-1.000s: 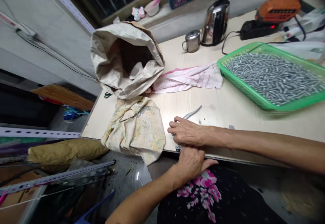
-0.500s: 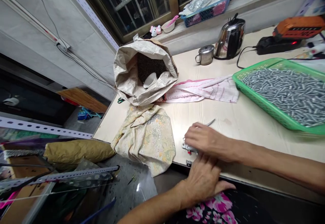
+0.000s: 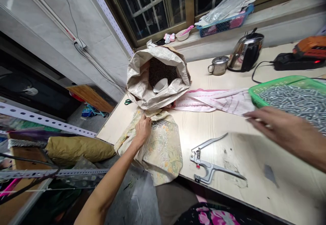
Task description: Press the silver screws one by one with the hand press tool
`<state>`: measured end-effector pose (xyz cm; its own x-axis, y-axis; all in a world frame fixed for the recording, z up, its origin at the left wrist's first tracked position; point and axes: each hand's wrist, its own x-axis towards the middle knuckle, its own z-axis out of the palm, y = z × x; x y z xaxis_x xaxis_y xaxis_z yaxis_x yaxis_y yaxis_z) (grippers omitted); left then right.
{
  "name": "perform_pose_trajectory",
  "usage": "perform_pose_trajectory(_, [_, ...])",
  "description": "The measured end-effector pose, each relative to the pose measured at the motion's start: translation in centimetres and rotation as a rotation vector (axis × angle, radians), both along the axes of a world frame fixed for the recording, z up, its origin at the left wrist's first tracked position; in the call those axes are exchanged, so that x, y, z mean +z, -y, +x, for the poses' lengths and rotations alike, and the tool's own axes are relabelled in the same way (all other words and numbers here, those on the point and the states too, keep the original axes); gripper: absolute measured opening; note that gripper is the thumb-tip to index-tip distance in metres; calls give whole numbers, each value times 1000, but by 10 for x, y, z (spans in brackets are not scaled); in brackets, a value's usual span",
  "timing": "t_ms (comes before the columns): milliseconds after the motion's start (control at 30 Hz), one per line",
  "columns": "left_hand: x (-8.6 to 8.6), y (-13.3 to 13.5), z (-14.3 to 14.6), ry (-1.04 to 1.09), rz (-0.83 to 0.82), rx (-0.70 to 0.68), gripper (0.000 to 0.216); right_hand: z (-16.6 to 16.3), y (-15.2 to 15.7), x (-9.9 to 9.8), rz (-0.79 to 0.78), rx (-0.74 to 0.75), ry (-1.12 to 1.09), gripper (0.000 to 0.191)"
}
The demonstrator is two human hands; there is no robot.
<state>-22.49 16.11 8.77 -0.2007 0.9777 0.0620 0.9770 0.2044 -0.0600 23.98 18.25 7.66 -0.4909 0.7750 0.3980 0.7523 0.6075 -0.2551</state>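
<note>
My left hand (image 3: 143, 128) rests on a yellow floral cloth (image 3: 166, 150), its fingers closed on a fold. Just right of those fingers, a small heap of metal pins (image 3: 160, 124) lies on the cloth. Silver hand-press pliers (image 3: 209, 167) lie on the table with handles spread, touched by neither hand. My right hand (image 3: 273, 124), blurred by motion, hovers in front of the green basket (image 3: 265, 79) filled with small metal cylinders (image 3: 295, 97). Its fingers point left near the end of a pink-and-white towel (image 3: 216, 102); whether they hold anything is unclear.
An open woven sack (image 3: 136, 79) with dark small parts and a white cup (image 3: 160, 85) stands behind the cloth. Farther back are a lidded metal mug (image 3: 219, 65), a kettle (image 3: 247, 51) and an orange battery on a charger (image 3: 296, 62). Green-handled scissors (image 3: 128, 101) lie left.
Both hands have left the pliers, whose handles now show spread on the table. My left hand moved left onto the cloth; my right hand moved right towards the basket. The view shifted.
</note>
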Motion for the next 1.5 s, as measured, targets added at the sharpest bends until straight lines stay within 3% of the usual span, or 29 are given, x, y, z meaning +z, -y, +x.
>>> perform_pose_trajectory(67, [6, -6, -4, 104, 45, 40, 23, -64, 3, 8, -70, 118, -151, 24])
perform_pose_trajectory(167, [14, -13, -10, 268, 78, 45, 19, -156, -11, 8, -168, 297, -114, 27])
perform_pose_trajectory(233, [14, -15, -15, 347, 73, 34, 21, -207, -26, 1, -194, 327, -52, 28])
perform_pose_trajectory(333, [10, -11, -21, 424, 62, 26, 23, -264, -46, -13, -223, 255, 53, 34])
perform_pose_trajectory(433, [5, -4, -23, 475, 85, 18, 22, -293, -53, -22, -253, 228, 99, 22])
perform_pose_trajectory(700, [6, 6, -24, 389, 224, -103, 21, -288, -45, -20, -225, 332, -20, 24])
perform_pose_trajectory(867, [-1, 20, -17, 363, 365, -138, 16, -284, -59, -32, -264, 307, -140, 25])
perform_pose_trajectory(1067, [-24, 40, -11, 267, 126, -154, 21, -275, -68, -49, -310, 242, -128, 20])
perform_pose_trajectory(1200, [-36, 38, -12, 264, 85, -217, 22, -273, -61, -49, -322, 210, -115, 18])
perform_pose_trajectory(1367, [-33, 44, -3, 302, 24, -303, 20, -268, -40, -36, -258, 193, -119, 33])
perform_pose_trajectory(1500, [-27, 57, 5, 323, -49, -368, 19, -255, -21, -27, -247, 268, -96, 30])
